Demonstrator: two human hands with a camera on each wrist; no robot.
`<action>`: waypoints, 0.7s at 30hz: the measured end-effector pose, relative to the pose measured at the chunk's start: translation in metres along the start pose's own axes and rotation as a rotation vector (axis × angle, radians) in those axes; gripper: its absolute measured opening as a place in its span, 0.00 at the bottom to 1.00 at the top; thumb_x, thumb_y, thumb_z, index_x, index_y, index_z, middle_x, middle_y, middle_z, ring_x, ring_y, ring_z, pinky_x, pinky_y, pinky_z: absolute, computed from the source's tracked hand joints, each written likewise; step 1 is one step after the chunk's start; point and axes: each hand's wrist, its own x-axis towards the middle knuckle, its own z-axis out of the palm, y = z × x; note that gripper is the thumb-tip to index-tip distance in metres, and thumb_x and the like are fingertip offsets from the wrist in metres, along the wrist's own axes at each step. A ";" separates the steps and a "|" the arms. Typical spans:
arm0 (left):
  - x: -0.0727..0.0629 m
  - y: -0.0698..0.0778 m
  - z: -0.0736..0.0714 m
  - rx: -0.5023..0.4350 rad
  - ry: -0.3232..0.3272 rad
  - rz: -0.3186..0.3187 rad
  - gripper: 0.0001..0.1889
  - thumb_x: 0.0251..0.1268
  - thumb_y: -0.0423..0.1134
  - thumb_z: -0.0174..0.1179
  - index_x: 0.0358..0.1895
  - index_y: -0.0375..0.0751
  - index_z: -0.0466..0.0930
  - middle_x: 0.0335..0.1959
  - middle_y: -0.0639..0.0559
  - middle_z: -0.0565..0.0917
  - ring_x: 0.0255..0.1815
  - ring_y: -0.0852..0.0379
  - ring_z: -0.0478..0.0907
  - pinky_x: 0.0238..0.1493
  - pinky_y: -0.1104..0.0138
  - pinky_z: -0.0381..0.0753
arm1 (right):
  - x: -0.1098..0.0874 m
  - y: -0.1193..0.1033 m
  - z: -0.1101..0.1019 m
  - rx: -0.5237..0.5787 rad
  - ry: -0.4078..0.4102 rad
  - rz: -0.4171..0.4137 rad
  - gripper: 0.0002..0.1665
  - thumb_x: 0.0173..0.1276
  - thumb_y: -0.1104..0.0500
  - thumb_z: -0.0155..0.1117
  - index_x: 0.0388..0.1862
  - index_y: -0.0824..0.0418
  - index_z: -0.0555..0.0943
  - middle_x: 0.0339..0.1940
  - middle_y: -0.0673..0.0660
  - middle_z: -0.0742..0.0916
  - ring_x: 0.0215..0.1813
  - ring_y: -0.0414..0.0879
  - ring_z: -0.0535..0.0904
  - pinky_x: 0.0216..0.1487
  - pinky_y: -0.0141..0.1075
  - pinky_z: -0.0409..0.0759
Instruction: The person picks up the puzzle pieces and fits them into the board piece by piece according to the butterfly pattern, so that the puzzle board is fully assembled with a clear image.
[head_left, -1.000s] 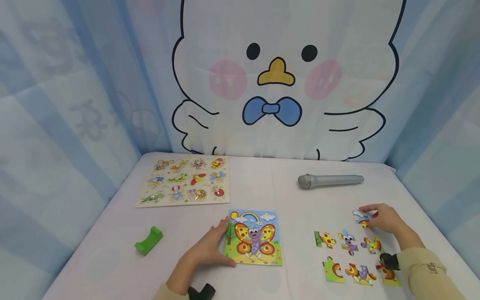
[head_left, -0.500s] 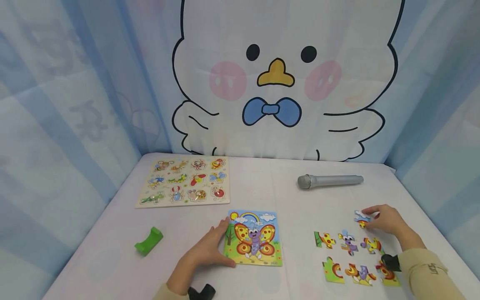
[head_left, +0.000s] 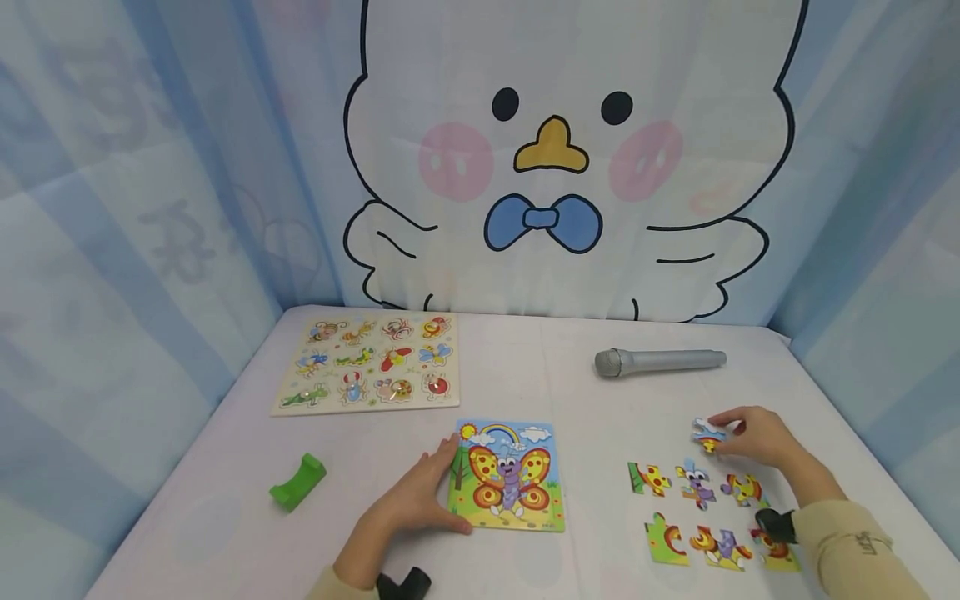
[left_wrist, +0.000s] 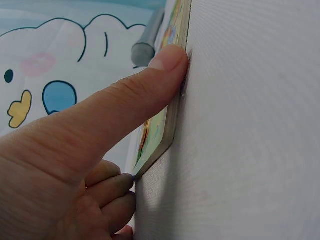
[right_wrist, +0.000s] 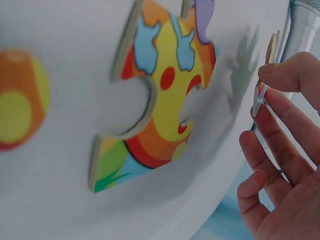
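In the head view my right hand (head_left: 761,437) pinches a jigsaw puzzle piece (head_left: 707,436) printed with clouds and a rainbow. The right wrist view shows that piece (right_wrist: 258,95) edge-on between thumb and fingers, raised off the table, the other fingers bent loosely. Below lie two rows of loose puzzle pieces, among them a yellow-orange wing piece (right_wrist: 167,100). At the centre, my left hand (head_left: 412,504) rests along the left side of a square butterfly puzzle board (head_left: 510,475). Its extended thumb (left_wrist: 145,82) touches the board's edge, and its fingers spread along the same side.
An insect peg puzzle board (head_left: 367,362) lies at the back left, with a green curved block (head_left: 298,482) in front of it. At the back right is a grey microphone (head_left: 660,362). Printed curtains (head_left: 555,267) enclose the table's back and sides.
My right hand first shifts slightly right, then moves left with the rainbow piece, which turns a little. My left hand stays on the butterfly board.
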 end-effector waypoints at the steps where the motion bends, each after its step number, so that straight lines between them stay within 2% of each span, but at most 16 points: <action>1: 0.000 0.000 0.000 0.000 0.001 0.001 0.63 0.29 0.53 0.76 0.70 0.32 0.47 0.70 0.36 0.52 0.71 0.44 0.48 0.70 0.50 0.45 | 0.000 -0.003 0.001 0.000 0.003 -0.010 0.28 0.47 0.56 0.73 0.45 0.71 0.79 0.37 0.65 0.80 0.35 0.51 0.70 0.28 0.35 0.71; 9: 0.001 0.000 0.000 0.003 0.004 0.004 0.63 0.29 0.52 0.76 0.70 0.31 0.47 0.70 0.36 0.52 0.71 0.44 0.48 0.70 0.51 0.45 | -0.003 -0.034 0.011 0.040 0.007 -0.088 0.27 0.47 0.58 0.73 0.46 0.68 0.80 0.40 0.64 0.81 0.38 0.52 0.71 0.29 0.35 0.72; 21: 0.002 0.000 0.001 0.001 0.003 -0.007 0.63 0.29 0.53 0.76 0.70 0.33 0.46 0.70 0.37 0.52 0.71 0.44 0.48 0.70 0.51 0.45 | -0.001 -0.073 0.031 0.096 0.007 -0.255 0.24 0.46 0.60 0.73 0.45 0.64 0.81 0.42 0.58 0.83 0.41 0.50 0.73 0.34 0.36 0.73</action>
